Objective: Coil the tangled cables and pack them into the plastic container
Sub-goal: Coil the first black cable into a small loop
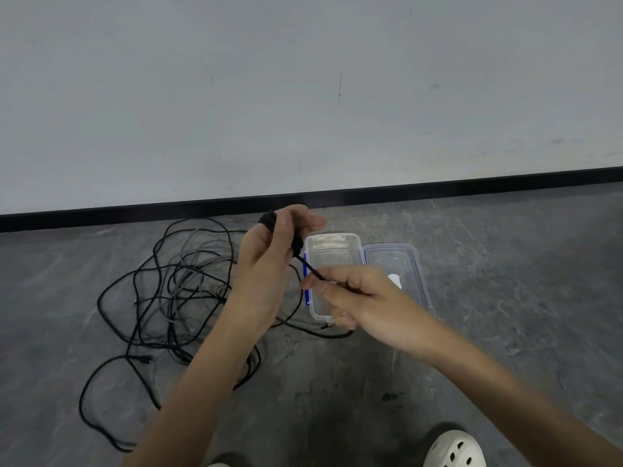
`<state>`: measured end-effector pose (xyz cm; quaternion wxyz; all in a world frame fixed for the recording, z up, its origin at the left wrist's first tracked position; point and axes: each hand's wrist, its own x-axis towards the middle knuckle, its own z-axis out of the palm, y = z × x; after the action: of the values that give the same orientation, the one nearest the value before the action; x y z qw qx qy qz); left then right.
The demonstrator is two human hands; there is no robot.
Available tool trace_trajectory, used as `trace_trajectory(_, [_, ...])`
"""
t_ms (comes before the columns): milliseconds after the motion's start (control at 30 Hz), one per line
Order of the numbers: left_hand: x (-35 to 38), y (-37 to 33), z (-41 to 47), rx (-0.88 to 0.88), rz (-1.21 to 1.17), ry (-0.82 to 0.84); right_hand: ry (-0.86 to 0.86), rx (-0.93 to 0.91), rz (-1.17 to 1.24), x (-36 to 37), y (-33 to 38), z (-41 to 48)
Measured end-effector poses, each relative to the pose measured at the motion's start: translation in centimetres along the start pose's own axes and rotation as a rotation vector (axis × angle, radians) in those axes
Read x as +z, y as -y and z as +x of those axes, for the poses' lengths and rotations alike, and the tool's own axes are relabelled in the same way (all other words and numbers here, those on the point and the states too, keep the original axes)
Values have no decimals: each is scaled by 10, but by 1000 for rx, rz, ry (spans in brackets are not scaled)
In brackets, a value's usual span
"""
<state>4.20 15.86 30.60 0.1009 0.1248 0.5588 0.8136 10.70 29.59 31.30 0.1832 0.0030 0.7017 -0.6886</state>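
Note:
My left hand [269, 261] is raised above the floor with a black cable coil [269, 220] wound round its fingers. From the coil a taut black strand [308, 266] runs down to my right hand [357, 298], which pinches it. Below and to the left, a tangle of black and grey cables [175, 291] lies loose on the floor. The clear plastic container [325, 244] sits open behind my hands, its lid [404, 261] hinged flat to the right. I see nothing inside the container.
A grey stone-patterned floor runs to a black baseboard [438, 187] under a pale wall. A loose cable end [325, 326] lies in front of the container. A white perforated shoe [455, 449] shows at the bottom right.

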Motion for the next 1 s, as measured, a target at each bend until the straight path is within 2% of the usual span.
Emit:
trace_trajectory(167, [5, 2, -4, 78, 316, 4, 28, -42, -128, -3, 2, -6])
trace_trajectory(300, [5, 3, -4, 109, 427, -36, 90, -30, -49, -3, 4, -11])
trace_trajectory(467, [2, 7, -4, 58, 585, -46, 85, -16, -111, 1, 7, -11])
trace_trajectory(733, [-1, 7, -5, -126, 905, 243, -44, -112, -322, -11, 10, -11])
trace_trajectory(867, [2, -4, -9, -292, 815, 382, -103, -141, -297, -18, 8, -10])
trace_trajectory(1000, [5, -12, -12, -440, 636, 558, -93, -212, -239, -24, 8, -11])
